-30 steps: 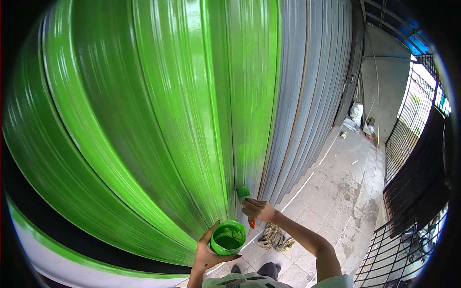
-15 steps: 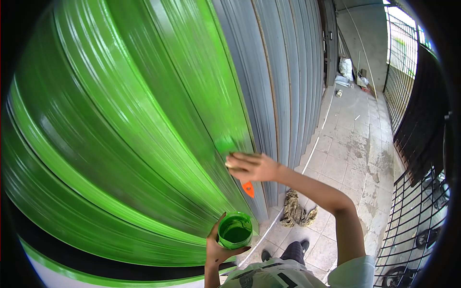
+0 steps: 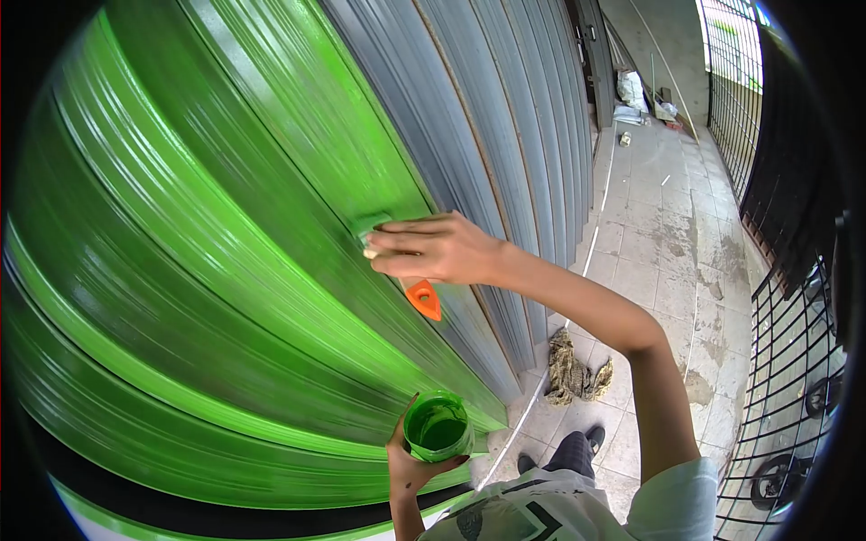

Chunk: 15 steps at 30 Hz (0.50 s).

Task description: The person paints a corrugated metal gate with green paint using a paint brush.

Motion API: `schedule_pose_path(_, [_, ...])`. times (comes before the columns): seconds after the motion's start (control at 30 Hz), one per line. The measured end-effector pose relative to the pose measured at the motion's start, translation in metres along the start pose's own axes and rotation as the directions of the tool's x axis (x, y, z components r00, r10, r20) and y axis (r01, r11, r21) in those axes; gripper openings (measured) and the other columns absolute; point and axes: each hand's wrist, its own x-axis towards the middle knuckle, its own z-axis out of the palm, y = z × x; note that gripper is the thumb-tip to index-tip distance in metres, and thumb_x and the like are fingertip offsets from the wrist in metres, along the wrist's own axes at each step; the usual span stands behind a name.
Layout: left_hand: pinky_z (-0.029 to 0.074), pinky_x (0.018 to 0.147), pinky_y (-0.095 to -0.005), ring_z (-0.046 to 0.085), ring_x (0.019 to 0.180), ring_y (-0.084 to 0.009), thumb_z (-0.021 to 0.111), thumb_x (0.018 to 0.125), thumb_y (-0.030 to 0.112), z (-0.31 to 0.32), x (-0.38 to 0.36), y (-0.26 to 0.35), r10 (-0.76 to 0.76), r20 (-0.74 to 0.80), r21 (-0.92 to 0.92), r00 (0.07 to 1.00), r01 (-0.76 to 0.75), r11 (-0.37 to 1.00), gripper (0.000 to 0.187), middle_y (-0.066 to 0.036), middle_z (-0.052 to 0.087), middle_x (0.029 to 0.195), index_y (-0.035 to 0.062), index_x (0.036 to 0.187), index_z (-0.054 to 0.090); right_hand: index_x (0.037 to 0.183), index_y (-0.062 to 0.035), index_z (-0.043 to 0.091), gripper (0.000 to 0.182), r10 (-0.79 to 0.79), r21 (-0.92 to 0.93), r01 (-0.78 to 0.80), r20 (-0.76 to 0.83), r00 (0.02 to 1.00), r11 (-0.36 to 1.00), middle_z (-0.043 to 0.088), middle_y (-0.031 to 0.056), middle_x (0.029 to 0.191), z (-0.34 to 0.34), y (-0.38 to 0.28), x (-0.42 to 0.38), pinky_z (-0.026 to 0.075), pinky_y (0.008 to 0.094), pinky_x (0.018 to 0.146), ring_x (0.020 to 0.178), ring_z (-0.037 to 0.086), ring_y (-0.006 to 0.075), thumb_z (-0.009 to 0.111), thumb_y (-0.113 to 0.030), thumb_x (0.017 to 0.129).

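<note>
My right hand (image 3: 442,248) is closed around a paintbrush, whose orange handle end (image 3: 423,299) sticks out below the fingers. Its green bristles (image 3: 370,223) press against a ribbed metal door panel (image 3: 298,117) coated in wet-looking green paint. Lower down, my left hand (image 3: 413,464) grips an open tub of green paint (image 3: 438,424), held in front of the panel with its mouth facing up. Paint coats the tub's inner wall and rim. Bare grey ribbed panels (image 3: 478,117) adjoin the green section on the right.
A crumpled, stained cloth (image 3: 573,368) lies on the tiled floor (image 3: 654,243) near my feet. Black metal grating (image 3: 785,406) runs along the right side, with wheels behind it. White bags (image 3: 631,90) and odds and ends sit at the far end.
My right hand and the brush have moved up and left along the green panel. The view has shifted slightly. My left hand still holds the tub at nearly the same place.
</note>
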Motion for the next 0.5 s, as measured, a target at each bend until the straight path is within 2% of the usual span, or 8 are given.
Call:
schedule_pose_path(0.1, [0.051,0.094,-0.0344,0.064,0.106,-0.0184,0.095,0.049,0.015,0.001,0.0,-0.006,0.007,0.003,-0.007,1.0,-0.007,1.0,0.105,-0.012,0.066,0.117,-0.0031,0.138,0.044,0.094,-0.0188,0.065,0.015,0.004,-0.116,-0.012,-0.064,0.998,0.993,0.066,0.0017,0.118,0.015,-0.013,-0.024,0.063,0.0209,0.067,0.099,0.069,0.0192,0.071,-0.018,0.08])
schedule_pose_path(0.17, [0.051,0.094,-0.0344,0.064,0.106,-0.0183,0.095,0.049,0.015,-0.003,-0.001,-0.008,0.003,0.01,0.006,1.0,-0.003,1.0,0.104,-0.012,0.066,0.117,-0.0029,0.138,0.044,0.093,-0.0202,0.065,0.015,-0.018,-0.159,0.024,0.039,0.999,0.987,0.063,0.0022,0.123,0.038,-0.038,-0.077,0.062,0.0193,0.07,0.103,0.067,0.0173,0.071,-0.019,0.079])
schedule_pose_path(0.23, [0.051,0.094,-0.0344,0.064,0.106,-0.0184,0.095,0.049,0.015,-0.003,0.001,-0.009,-0.003,0.017,0.022,1.0,0.002,1.0,0.104,-0.011,0.066,0.117,-0.0027,0.137,0.045,0.092,-0.0182,0.065,0.017,-0.002,-0.095,0.011,0.094,0.996,0.995,0.061,0.0028,0.125,0.055,-0.067,-0.136,0.061,0.0209,0.075,0.105,0.065,0.0164,0.071,-0.021,0.077])
schedule_pose_path(0.3, [0.051,0.094,-0.0342,0.064,0.105,-0.0182,0.095,0.049,0.015,-0.002,-0.001,-0.014,-0.034,0.011,0.002,0.999,0.034,0.999,0.102,-0.011,0.066,0.117,-0.0024,0.137,0.046,0.09,-0.0155,0.063,0.018,0.007,0.005,-0.01,0.324,0.946,1.0,0.061,0.0029,0.124,0.039,-0.094,-0.172,0.06,0.0227,0.08,0.108,0.064,0.016,0.071,-0.023,0.076])
schedule_pose_path(0.37, [0.051,0.094,-0.034,0.064,0.105,-0.0179,0.095,0.049,0.015,-0.004,-0.001,-0.018,-0.055,0.011,-0.01,0.998,0.055,0.998,0.101,-0.011,0.066,0.116,-0.0021,0.136,0.047,0.089,-0.0138,0.062,0.018,0.013,0.097,-0.067,0.477,0.879,0.993,0.062,0.0036,0.122,0.048,-0.118,-0.216,0.06,0.0238,0.082,0.108,0.063,0.0167,0.07,-0.023,0.075])
schedule_pose_path(0.5, [0.052,0.092,-0.0337,0.065,0.103,-0.0175,0.095,0.049,0.015,-0.005,0.001,-0.015,-0.032,0.016,0.012,0.999,0.032,0.999,0.098,-0.01,0.067,0.114,-0.0019,0.134,0.049,0.089,-0.0126,0.061,0.016,-0.006,0.178,-0.181,0.727,0.686,0.967,0.064,0.005,0.117,0.051,-0.112,-0.223,0.06,0.0248,0.08,0.106,0.065,0.0182,0.068,-0.02,0.077])
